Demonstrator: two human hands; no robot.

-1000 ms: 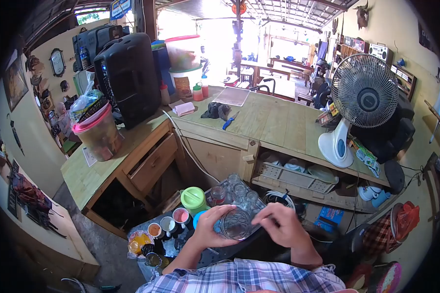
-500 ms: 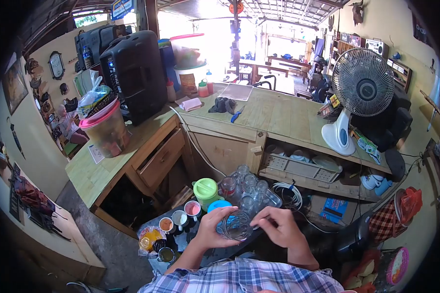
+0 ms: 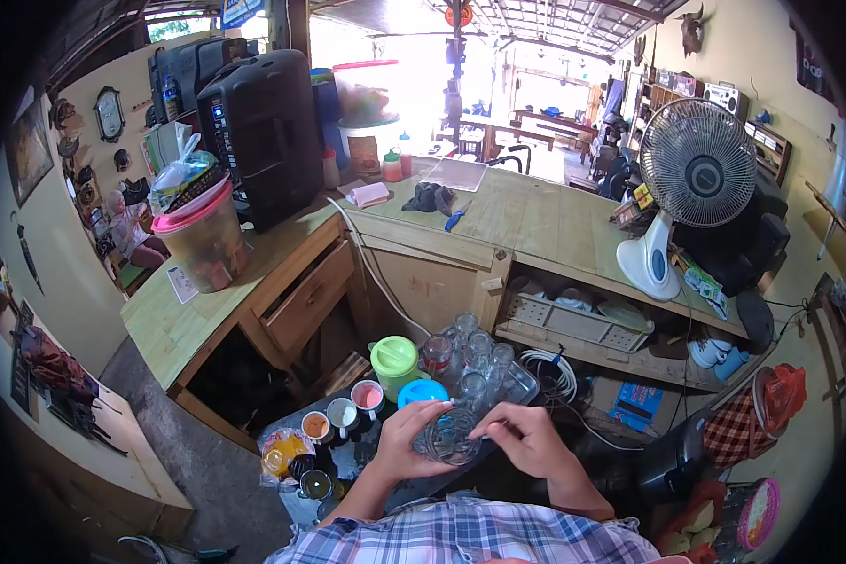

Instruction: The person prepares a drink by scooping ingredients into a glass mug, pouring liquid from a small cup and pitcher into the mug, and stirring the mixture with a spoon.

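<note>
My left hand (image 3: 402, 447) is wrapped around a clear drinking glass (image 3: 453, 440), tilted so that its round mouth faces up toward me. Close by the glass's right rim, my right hand (image 3: 534, 446) has its thumb and forefinger pinched together; whatever is between them is too small to make out. Just beyond the glass is a blue lid (image 3: 422, 391). A green lidded jug (image 3: 394, 361) stands behind it, beside several upturned clear glasses (image 3: 476, 357). Left of my hands are a cup of pink contents (image 3: 368, 395), a cup of white contents (image 3: 341, 413) and a cup of orange-brown contents (image 3: 317, 426).
The low dark table (image 3: 352, 455) also bears a bag with something yellow (image 3: 282, 455) and a dark-rimmed cup (image 3: 316, 484). A wooden counter (image 3: 526, 221) wraps around ahead, carrying a black speaker (image 3: 265, 141) and a white fan (image 3: 663, 258). A person (image 3: 127, 226) sits far left.
My right hand's pinched fingers have shifted slightly left and down at the glass's rim. The left hand keeps its hold on the glass. The view has shifted a little.
</note>
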